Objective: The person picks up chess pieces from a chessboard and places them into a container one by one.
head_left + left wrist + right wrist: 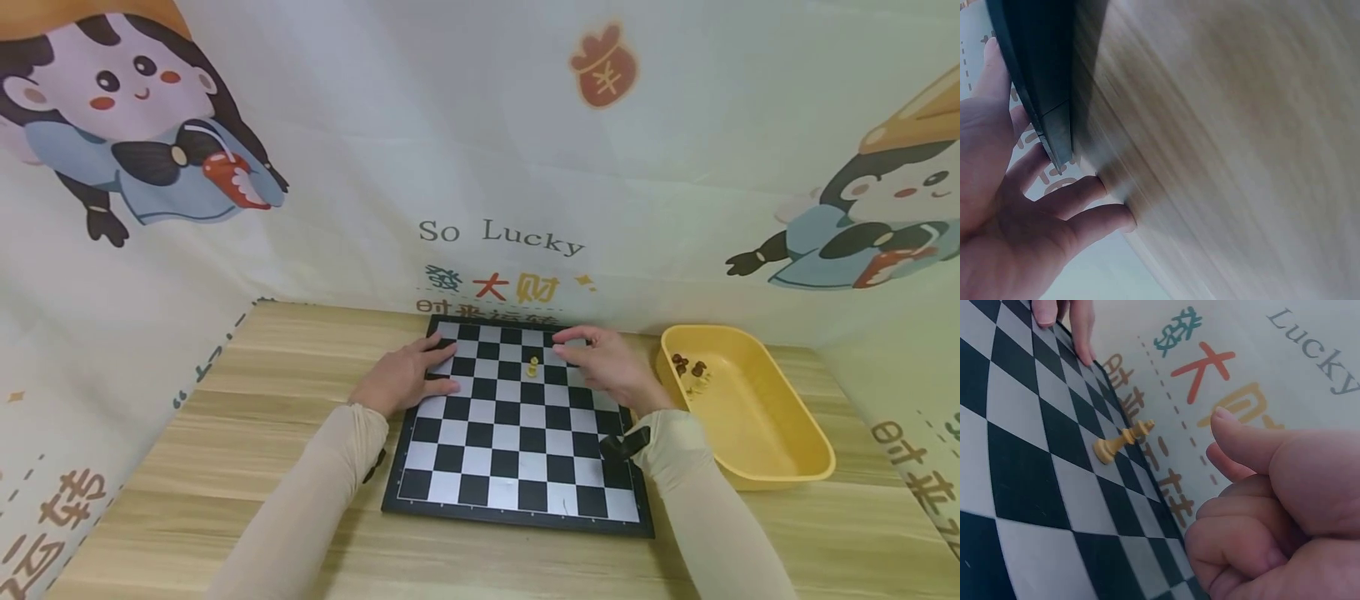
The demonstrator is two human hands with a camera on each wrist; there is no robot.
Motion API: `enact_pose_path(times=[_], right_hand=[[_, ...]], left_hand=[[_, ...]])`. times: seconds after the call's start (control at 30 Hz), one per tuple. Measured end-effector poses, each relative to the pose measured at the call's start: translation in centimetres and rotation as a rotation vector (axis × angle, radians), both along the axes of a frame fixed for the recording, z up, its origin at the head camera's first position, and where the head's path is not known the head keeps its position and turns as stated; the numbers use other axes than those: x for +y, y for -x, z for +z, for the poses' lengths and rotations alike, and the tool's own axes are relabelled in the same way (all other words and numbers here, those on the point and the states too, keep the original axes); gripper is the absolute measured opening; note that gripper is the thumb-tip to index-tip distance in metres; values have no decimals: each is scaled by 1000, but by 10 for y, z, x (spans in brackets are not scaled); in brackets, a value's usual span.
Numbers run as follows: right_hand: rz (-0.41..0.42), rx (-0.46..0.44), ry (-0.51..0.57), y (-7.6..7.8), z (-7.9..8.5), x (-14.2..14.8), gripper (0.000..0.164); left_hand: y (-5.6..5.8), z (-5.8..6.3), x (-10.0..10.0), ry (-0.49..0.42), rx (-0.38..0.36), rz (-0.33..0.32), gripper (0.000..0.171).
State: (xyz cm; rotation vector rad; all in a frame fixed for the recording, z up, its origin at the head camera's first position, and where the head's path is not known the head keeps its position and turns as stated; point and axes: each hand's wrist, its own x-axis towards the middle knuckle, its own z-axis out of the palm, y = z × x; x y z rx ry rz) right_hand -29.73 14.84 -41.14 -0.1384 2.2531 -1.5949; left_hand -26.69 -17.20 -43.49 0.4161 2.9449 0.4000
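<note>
A black-and-white chessboard (pixel 491 437) lies on the wooden table. One tall gold chess piece (pixel 532 367) with a wide base stands upright near its far side; the right wrist view shows its slim body and knobbed top. My left hand (pixel 401 372) rests at the board's left edge, fingers spread over the far-left squares and the rim. Just right of the gold piece, and apart from it, is my right hand (pixel 607 364). Its thumb and index finger stand apart with nothing between them, while the other fingers (pixel 1229 534) are curled in.
A yellow plastic bin (pixel 757 417) stands right of the board, beside my right forearm. Several dark brown and gold chess pieces (pixel 698 368) lie at its far-left end. A printed cloth (pixel 487 167) hangs right behind the board's far edge.
</note>
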Motion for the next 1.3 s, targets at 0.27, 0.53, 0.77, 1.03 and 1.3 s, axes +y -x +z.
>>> enact_pose_path(times=[0.27, 0.53, 0.77, 1.03, 1.3], right_hand=[[-40, -62, 67, -1, -10, -7, 41], [-19, -104, 131, -3, -24, -13, 45], [-37, -141, 143, -3, -32, -14, 47], [-52, -118, 89, -4, -33, -20, 42], [-79, -90, 56, -4, -35, -25, 38]], left_hand=[[1, -1, 3, 0, 2, -11, 76], [1, -1, 4, 3, 4, -11, 76], [2, 1, 5, 0, 4, -20, 76], [4, 1, 2, -9, -3, -12, 76], [3, -1, -1, -15, 6, -22, 77]])
